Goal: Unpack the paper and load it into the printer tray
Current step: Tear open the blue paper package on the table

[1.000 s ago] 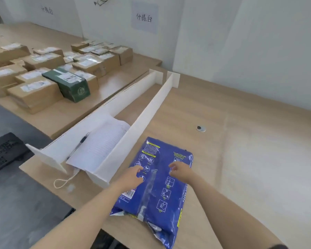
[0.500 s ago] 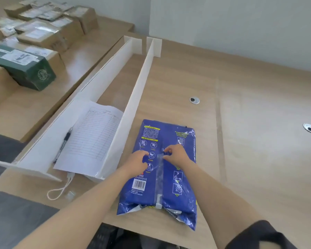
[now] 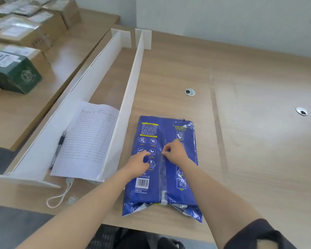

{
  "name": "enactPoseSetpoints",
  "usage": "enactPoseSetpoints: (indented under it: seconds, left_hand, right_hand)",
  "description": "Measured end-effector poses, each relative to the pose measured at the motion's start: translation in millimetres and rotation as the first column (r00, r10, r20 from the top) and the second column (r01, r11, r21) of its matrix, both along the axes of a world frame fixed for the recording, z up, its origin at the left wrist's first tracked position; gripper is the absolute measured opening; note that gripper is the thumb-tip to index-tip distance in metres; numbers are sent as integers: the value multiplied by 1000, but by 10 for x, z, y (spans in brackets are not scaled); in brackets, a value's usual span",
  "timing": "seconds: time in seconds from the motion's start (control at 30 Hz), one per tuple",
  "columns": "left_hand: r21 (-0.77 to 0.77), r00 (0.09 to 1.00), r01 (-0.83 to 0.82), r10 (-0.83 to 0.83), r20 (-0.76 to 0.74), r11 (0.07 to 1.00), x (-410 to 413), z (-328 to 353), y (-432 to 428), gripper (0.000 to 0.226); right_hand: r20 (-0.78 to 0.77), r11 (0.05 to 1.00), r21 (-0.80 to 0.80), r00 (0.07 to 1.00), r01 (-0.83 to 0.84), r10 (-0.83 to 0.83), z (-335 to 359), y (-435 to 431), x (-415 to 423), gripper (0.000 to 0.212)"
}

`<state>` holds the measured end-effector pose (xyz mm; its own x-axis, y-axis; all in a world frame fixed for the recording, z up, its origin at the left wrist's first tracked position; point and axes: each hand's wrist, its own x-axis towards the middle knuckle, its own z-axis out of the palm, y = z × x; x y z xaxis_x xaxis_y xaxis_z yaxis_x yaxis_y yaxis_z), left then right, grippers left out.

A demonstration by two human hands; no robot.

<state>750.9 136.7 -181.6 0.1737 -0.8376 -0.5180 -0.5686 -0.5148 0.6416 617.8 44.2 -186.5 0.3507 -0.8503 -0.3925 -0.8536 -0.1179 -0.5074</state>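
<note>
A blue wrapped ream of paper (image 3: 178,194) lies flat on the wooden table (image 3: 250,141), seam side up, its near end crumpled at the table's front edge. A taped seam runs down its middle. My left hand (image 3: 139,163) rests fingers-down on the wrapper just left of the seam. My right hand (image 3: 174,151) pinches the wrapper at the seam near the ream's middle. No printer is in view.
Two long white divider boards (image 3: 131,97) stand left of the ream, with a lined form sheet (image 3: 90,141) and a pen (image 3: 58,148) between them. Cardboard parcels (image 3: 25,33) and a green box (image 3: 13,72) sit on the left table. Two round cable holes (image 3: 189,92) dot the tabletop.
The view has tilted down and closer to the ream. Both hands slid toward the seam; my right hand now pinches the wrapper there.
</note>
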Motion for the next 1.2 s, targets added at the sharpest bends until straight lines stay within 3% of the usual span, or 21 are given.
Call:
enactPoseSetpoints:
  seconds: [0.4, 0.83, 1.2]
  left_hand:
    - [-20, 998, -63, 62, -23, 998, -181, 37, 299, 50]
    - [17, 985, -171, 171, 14, 985, -468, 92, 734, 51]
    - [-47, 967, -252, 250, -42, 967, -642, 189, 1038, 51]
  right_hand:
    - [8, 994, 29, 994, -110, 110, 137, 379, -265, 19]
    - [5, 918, -101, 923, -383, 386, 296, 890, -814, 16]
    - [-59, 887, 65, 886, -457, 460, 447, 1259, -1212, 18]
